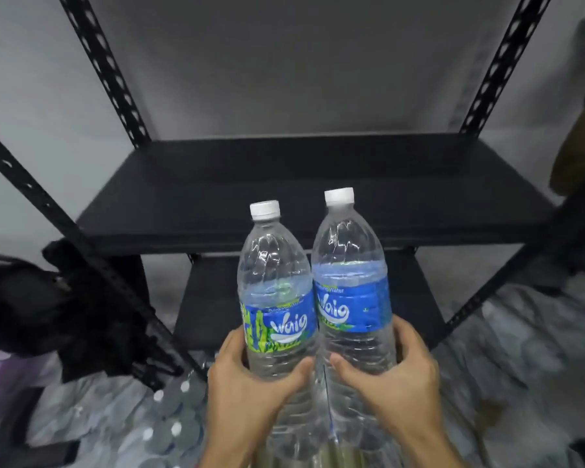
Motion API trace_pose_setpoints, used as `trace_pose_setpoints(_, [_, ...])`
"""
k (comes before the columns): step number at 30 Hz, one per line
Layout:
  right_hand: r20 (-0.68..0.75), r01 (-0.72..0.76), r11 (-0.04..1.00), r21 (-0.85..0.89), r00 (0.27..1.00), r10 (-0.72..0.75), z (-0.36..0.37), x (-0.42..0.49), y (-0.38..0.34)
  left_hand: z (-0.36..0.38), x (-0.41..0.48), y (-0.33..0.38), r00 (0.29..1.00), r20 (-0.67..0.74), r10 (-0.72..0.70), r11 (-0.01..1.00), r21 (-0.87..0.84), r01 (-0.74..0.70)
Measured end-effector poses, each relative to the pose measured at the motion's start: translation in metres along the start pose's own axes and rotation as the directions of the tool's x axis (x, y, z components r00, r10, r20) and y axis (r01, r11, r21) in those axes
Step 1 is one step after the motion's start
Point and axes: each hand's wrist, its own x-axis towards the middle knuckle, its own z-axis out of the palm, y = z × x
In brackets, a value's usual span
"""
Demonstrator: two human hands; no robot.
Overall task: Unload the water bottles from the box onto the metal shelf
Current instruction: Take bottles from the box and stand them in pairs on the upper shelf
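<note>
Two clear water bottles with white caps and blue labels stand upright side by side in the air, in front of the black metal shelf [284,184]. My left hand [247,383] grips the left bottle [274,285] around its lower body. My right hand [392,376] grips the right bottle [350,271], which sits a little higher. The two bottles touch each other. The shelf board behind them holds nothing. More capped bottles [169,413] lie low at the left, below my left arm; the box itself is not plainly visible.
Perforated black uprights [105,69] frame the shelf on both sides, and a lower shelf board [210,298] sits beneath. A black bag [31,309] hangs at the left. A brown object [581,136] is at the right edge. A grey wall is behind.
</note>
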Motion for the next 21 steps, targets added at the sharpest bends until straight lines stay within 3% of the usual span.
trace_pose_setpoints(6, [-0.078,0.178,0.982,0.067,0.982,-0.173,-0.018,0.039,-0.071,-0.009,0.038,0.068,0.983,-0.058,0.172,0.984,-0.032,-0.174])
trace_pose_setpoints(21, [-0.169,0.209,0.964,0.163,0.969,-0.182,0.015,0.136,-0.117,0.001,0.143,0.131,0.951,-0.056,0.304,0.951,-0.044,-0.306])
